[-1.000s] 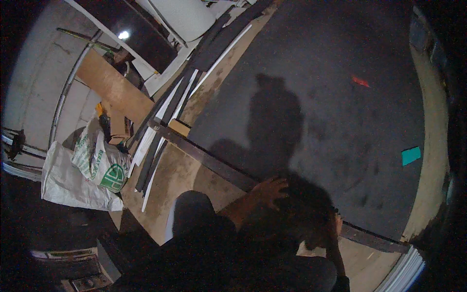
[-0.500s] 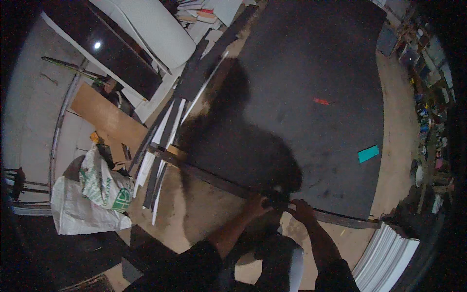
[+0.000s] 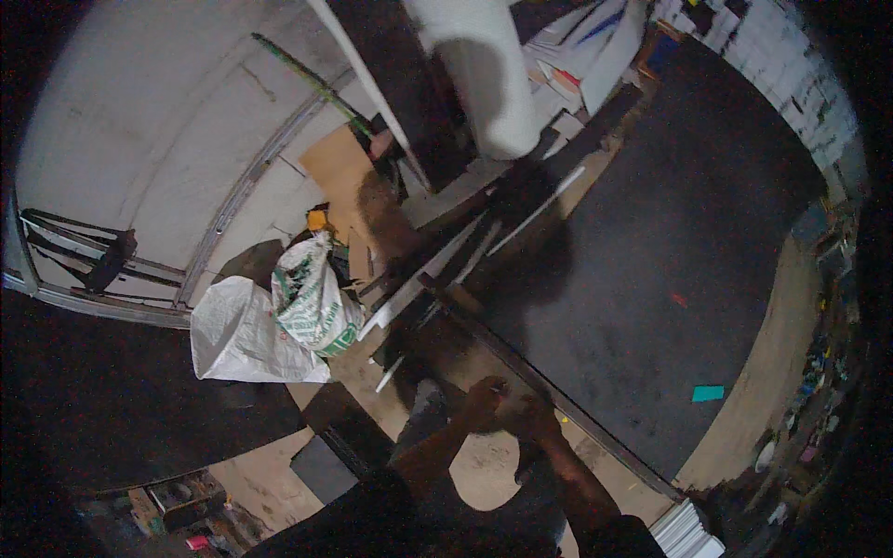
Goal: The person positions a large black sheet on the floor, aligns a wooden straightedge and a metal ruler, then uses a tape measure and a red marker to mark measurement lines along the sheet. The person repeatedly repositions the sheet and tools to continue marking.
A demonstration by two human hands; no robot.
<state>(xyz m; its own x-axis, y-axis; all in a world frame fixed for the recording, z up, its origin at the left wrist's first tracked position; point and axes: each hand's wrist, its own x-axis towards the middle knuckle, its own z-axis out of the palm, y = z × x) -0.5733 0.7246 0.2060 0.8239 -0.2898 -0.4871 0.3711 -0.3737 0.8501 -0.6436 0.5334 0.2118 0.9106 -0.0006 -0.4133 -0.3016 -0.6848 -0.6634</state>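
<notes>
In front of my body, my left hand [image 3: 484,402] and my right hand [image 3: 532,420] are close together, fingers curled in. Dimness and blur hide whatever they may hold. Both are just on the near side of a long dark wooden strip [image 3: 609,445], which runs along the near edge of a large dark sheet [image 3: 642,279]. On that sheet lie a small teal piece [image 3: 707,393] and a red mark [image 3: 679,299].
White and green sacks [image 3: 316,298] stand left on the floor. Long white and dark strips [image 3: 535,214] lie beside the sheet's left edge, near a brown board [image 3: 339,172] and a large white roll [image 3: 484,88]. Stacked white sheets [image 3: 688,532] are at lower right.
My view has swung left, so the scene sits further right. Both hands have come back from the strip at the sheet's edge and drawn together nearer my body.
</notes>
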